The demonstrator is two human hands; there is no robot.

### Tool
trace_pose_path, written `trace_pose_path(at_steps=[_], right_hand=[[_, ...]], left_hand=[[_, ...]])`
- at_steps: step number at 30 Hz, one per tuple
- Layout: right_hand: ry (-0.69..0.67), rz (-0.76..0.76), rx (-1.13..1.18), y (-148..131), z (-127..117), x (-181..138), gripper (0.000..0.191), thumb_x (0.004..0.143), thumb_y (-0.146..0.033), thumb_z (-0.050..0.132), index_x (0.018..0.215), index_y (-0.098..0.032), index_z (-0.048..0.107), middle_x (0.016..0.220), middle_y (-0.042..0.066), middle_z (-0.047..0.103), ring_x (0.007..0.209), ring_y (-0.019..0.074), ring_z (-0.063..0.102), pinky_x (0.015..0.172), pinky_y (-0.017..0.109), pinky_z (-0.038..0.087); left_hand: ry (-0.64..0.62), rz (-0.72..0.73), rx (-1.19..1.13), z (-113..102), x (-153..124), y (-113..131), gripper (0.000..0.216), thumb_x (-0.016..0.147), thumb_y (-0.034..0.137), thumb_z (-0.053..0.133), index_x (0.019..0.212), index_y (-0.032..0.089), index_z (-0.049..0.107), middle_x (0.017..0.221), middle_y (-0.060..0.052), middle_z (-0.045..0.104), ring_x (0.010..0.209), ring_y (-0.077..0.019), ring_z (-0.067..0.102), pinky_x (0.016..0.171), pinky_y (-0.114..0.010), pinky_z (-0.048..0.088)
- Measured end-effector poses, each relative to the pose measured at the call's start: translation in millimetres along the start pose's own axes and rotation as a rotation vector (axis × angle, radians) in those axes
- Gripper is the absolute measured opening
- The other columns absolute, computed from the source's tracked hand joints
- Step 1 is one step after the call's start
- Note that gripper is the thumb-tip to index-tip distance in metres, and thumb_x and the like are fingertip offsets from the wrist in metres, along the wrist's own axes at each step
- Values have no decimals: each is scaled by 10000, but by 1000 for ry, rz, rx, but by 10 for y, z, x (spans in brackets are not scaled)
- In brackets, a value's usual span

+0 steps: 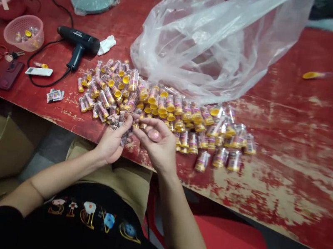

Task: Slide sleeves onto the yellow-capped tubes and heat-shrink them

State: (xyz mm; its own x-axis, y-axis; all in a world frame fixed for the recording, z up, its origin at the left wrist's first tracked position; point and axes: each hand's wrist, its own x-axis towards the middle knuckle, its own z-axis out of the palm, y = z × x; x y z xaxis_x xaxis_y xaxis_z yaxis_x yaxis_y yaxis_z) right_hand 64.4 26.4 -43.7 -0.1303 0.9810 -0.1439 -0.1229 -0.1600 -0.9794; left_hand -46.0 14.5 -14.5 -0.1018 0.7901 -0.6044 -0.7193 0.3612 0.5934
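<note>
Much looks done — a heap of labelled tubs (171, 103) lies on the bench (298, 128) — but loose labels (119, 119) remain, bunched in the closed left hand (112, 143); the right hand (163, 147), half-curled, seems to hold a pink piece (154, 135).

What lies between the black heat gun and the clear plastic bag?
In the head view, a crumpled white wad lies between the heat gun and the bag.

Tubes (162, 103) look like smooth, glossy plastic; the bag (207, 42) is thin plastic — crinkled, shiny; the table (304, 133) wears scuffed paint; the shirt (78, 241) is matt cloth.
</note>
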Motion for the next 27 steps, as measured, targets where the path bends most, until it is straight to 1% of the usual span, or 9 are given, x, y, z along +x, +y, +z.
trace_pose_path(at_steps=[2,4,10,13,16,20,23,25,27], right_hand=[[-53,36,54,6,-22,5,373,670,-494,877,836,-205,708,654,-31,587,540,100,512,534,250,495],[-75,44,77,-1,-28,-5,357,697,-503,857,759,-196,685,671,-16,613,548,97,522,547,247,500],[-38,5,65,-54,-11,-18,399,631,-515,888,690,-187,667,619,-33,565,546,83,468,529,227,461],[-25,-8,58,-64,-55,-10,381,652,-518,873,755,-191,707,590,-45,535,506,73,423,502,229,430],[11,-28,48,-46,-68,-12,384,666,-525,867,809,-197,726,577,-47,523,483,74,400,469,232,387],[1,-17,74,8,-56,-15,463,736,-617,795,694,-192,617,558,-45,468,477,70,382,438,223,350],[-79,24,148,27,-126,-63,497,746,-656,777,827,-226,539,591,-81,412,448,59,335,392,205,310],[-114,3,168,16,-211,-143,460,825,-648,711,939,-257,497,644,-86,398,461,68,334,393,202,314],[-109,-62,110,-1,-297,-250,343,938,-587,600,990,-267,491,684,-71,404,498,84,363,433,213,354]], left_hand=[[16,61,17,-35,-54,-3,376,694,371,920,932,137,746,951,-34,725,669,-53,586,491,-144,358],[26,77,20,-53,-97,-2,403,664,371,936,918,133,734,944,-33,720,688,-59,590,488,-143,345],[65,95,9,-25,-166,6,441,585,298,977,872,131,686,819,23,659,633,-38,542,473,-146,308],[99,153,17,4,-181,7,446,566,264,981,865,142,673,799,39,640,617,-34,524,460,-147,273],[98,154,16,39,-193,-12,419,589,237,966,871,144,670,832,35,648,600,-26,502,452,-148,245],[107,177,-14,84,-190,-37,471,546,238,988,853,142,644,781,51,615,578,-17,481,434,-136,223],[130,169,-10,102,-170,-2,515,515,274,1005,807,136,605,720,61,571,544,-15,462,418,-126,231],[148,128,-22,109,-158,45,516,526,281,1004,798,135,590,710,60,560,540,-20,474,408,-123,237],[155,66,-54,112,-152,88,487,568,266,990,824,135,598,715,58,559,547,-20,493,404,-117,236]])
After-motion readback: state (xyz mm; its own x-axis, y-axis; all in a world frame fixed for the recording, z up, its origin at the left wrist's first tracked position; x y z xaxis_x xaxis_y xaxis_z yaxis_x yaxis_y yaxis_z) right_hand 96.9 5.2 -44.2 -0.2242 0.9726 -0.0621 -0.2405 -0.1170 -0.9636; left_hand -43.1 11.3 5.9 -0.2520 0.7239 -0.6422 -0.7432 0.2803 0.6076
